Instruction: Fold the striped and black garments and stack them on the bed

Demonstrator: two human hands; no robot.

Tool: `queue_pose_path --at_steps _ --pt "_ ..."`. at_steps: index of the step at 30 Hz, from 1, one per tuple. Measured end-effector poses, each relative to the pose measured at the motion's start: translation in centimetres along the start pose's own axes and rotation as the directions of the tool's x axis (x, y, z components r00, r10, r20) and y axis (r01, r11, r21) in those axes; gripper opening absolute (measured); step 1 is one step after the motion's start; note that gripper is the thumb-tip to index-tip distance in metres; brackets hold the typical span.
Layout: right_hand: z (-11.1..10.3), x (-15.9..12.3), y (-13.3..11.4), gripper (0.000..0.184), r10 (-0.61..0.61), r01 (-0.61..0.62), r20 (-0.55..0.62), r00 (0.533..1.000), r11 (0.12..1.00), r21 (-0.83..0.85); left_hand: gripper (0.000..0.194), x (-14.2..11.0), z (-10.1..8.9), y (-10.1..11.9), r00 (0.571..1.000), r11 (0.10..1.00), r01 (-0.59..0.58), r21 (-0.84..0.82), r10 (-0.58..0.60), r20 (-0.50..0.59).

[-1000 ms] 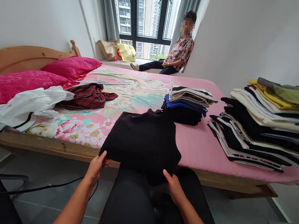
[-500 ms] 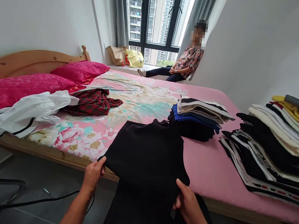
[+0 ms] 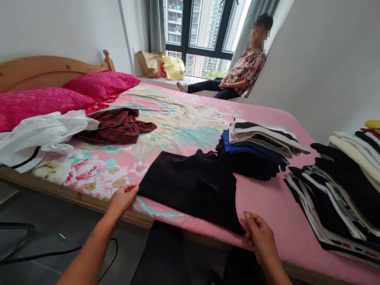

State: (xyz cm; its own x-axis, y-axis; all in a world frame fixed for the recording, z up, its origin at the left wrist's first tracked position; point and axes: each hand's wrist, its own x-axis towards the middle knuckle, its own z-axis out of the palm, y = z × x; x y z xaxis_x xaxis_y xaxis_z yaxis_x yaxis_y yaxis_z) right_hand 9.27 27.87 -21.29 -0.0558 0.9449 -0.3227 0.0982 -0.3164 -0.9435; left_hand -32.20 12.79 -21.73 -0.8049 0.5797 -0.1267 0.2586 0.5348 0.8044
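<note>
A black garment lies spread on the near side of the bed, its front edge close to the mattress edge. I cannot make out its kind. My left hand is closed, thumb and fingers pinching the garment's near left corner. On the other side, my right hand is beside the near right corner, fingers curled together and seemingly holding nothing. Just behind the garment's right side sits a pile of folded clothes, with black and blue pieces below striped ones.
A taller stack of folded clothes stands at the right. A red plaid garment and a white garment lie loose near pink pillows. A person sits on the windowsill. A black cable crosses the floor.
The black garment has gone from hanging over the bed's edge between both hands to lying flat on the bed. My right hand has moved outward, off its corner.
</note>
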Motion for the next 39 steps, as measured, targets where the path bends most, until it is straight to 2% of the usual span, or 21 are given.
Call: queue_pose_path --at_steps 2,8,11,12,14,17,19,21,23,26,29,35,39 --pt "-0.6 0.5 0.8 0.044 -0.057 0.057 0.005 0.998 0.987 -0.152 0.043 0.2 -0.1 -0.2 0.999 0.997 -0.035 0.063 0.036 -0.013" --pt "-0.9 1.6 1.6 0.048 -0.148 0.219 0.219 0.964 0.910 -0.351 0.042 1.8 0.6 0.8 0.975 0.962 -0.223 0.160 0.217 0.053" --pt "-1.2 1.4 1.3 0.027 -0.168 0.275 0.279 0.945 0.871 -0.406 0.042 2.8 0.9 1.3 0.970 0.954 -0.233 0.187 0.215 0.113" --pt "-1.2 1.2 1.1 0.021 -0.139 0.253 0.290 0.947 0.879 -0.405 0.042 3.1 0.9 1.4 0.973 0.953 -0.217 0.210 0.193 0.128" --pt "-1.3 0.9 0.7 0.020 -0.050 0.165 0.310 0.949 0.920 -0.357 0.044 3.5 0.8 1.7 0.979 0.948 -0.171 0.268 0.134 0.151" --pt "-1.1 0.6 0.3 0.030 0.080 0.017 0.320 0.944 0.957 -0.289 0.047 3.6 0.4 1.9 0.985 0.927 -0.124 0.353 0.072 0.157" --pt "-0.9 0.6 0.2 0.036 0.130 -0.029 0.307 0.943 0.949 -0.313 0.047 3.4 0.1 1.8 0.986 0.913 -0.117 0.392 0.058 0.159" --pt "-0.7 0.6 0.3 0.030 0.143 -0.034 0.283 0.948 0.933 -0.359 0.045 3.1 -0.1 1.6 0.983 0.931 -0.131 0.341 0.077 0.167" --pt "-0.5 0.6 0.4 0.021 0.130 -0.018 0.279 0.951 0.928 -0.371 0.041 2.9 -0.3 1.1 0.976 0.963 -0.160 0.215 0.121 0.184" --pt "-0.2 0.3 0.7 0.017 0.144 -0.031 0.308 0.940 0.939 -0.343 0.046 3.0 -0.6 0.5 0.963 0.977 -0.192 0.092 0.169 0.209" --pt "-0.1 -0.4 1.0 0.017 0.176 -0.068 0.307 0.935 0.941 -0.331 0.040 3.1 -0.7 0.4 0.953 0.976 -0.204 0.076 0.181 0.244" --pt "0.5 -0.8 1.3 0.022 0.156 -0.067 0.273 0.949 0.949 -0.309 0.038 2.7 -0.6 1.4 0.917 0.971 -0.238 0.022 0.217 0.336" --pt "0.9 -0.2 1.9 0.021 0.165 -0.086 0.256 0.952 0.952 -0.293 0.040 2.7 -1.1 1.0 0.905 0.971 -0.226 0.084 0.177 0.387"
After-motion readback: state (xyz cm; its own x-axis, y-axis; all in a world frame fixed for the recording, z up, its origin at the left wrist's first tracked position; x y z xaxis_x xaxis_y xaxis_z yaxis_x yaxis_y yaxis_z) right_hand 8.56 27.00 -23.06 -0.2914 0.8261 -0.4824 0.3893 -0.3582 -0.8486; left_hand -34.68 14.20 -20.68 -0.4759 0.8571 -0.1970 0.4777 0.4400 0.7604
